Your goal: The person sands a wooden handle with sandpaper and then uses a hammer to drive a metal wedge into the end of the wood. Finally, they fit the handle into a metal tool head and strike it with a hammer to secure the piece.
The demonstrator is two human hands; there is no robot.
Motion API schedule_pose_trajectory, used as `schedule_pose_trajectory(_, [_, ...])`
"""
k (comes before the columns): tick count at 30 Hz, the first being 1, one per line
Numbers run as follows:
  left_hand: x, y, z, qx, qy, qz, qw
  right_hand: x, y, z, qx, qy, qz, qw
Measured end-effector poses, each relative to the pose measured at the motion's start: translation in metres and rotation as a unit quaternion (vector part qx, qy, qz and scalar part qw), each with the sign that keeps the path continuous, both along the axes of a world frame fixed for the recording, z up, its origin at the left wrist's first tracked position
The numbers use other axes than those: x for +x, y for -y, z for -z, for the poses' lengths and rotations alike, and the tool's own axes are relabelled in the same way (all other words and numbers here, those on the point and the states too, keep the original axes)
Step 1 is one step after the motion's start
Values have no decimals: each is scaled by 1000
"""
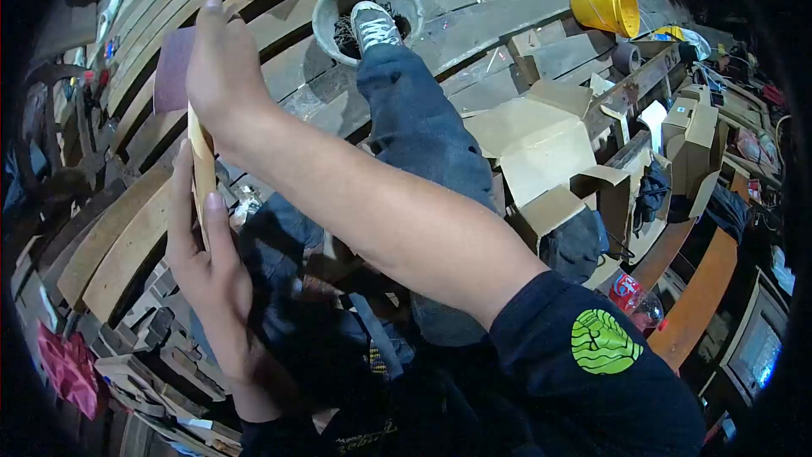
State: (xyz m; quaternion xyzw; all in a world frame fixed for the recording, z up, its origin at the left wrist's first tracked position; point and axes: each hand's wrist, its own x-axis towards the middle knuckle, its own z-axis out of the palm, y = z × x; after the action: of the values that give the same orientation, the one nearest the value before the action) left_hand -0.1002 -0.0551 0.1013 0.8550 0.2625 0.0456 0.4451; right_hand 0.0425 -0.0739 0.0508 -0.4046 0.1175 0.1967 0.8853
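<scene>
Left hand at 8 o'clock, fingers clamped on thin wooden piece | right hand at 10 o'clock, closed on maroon sandpaper against its top | shoe in bucket at 12 | yellow bucket at 1

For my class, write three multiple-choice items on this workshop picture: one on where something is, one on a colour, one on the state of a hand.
1. Where does the shoe rest?
A. on the rim of the grey bowl
B. on a cardboard box
C. inside the bucket

2. What colour is the bucket?
A. blue
B. yellow
C. white

3. What is the left hand doing?
A. hanging free
B. gripping a bottle
C. holding the wooden strip

Answers:
1 A, the shoe lies across the bowl's opening.
2 B, the bucket at the top right is plainly yellow.
3 C, thumb and fingers close on the strip, while the right hand presses a sanding sheet against it.
</scene>
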Motion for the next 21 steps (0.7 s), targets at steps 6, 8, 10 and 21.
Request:
schedule_pose_trajectory(6, [7,-24,16,103,60,36,992,-19,-36,3,-128,49,30,990])
schedule_pose_trajectory(8, [5,-24,23,32,78,15,996,-19,-34,-3,-91,32,31,995])
schedule_pose_trajectory(10, [2,-15,19,60,106,45,992,-4,-15,5,-22,-8,-47,999])
schedule_pose_trajectory(21, [3,-10,11,65,75,47,994,-12,-8,-6,-94,15,-34,995])
